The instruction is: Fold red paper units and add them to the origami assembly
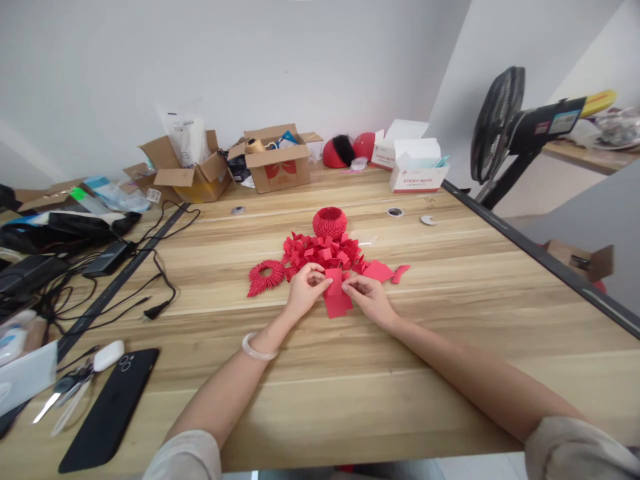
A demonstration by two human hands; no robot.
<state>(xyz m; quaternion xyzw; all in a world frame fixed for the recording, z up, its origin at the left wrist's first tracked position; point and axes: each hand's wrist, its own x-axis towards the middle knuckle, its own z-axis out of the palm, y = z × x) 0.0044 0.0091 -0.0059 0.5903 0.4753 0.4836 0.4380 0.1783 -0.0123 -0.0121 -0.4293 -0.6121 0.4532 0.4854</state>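
Note:
Between my two hands is a small red paper slip (333,283), pinched at its left edge by my left hand (307,292) and at its right edge by my right hand (369,297). Under it, on the table, lies another piece of red paper (338,307). Just beyond my fingers spreads a heap of folded red paper pieces (320,251). Behind the heap stands a round red paper vase (330,223) made of many folded units. To the left rests a red folded-paper ring (266,277) with a pointed tail. Red paper sheets (378,271) lie right of my right hand.
A black phone (111,407), keys and tangled cables (155,267) occupy the table's left side. Open cardboard boxes (278,167) and sticky note boxes (418,175) stand along the wall. A roll of tape (395,212) lies at the back right. A black fan (500,127) stands beyond the right edge.

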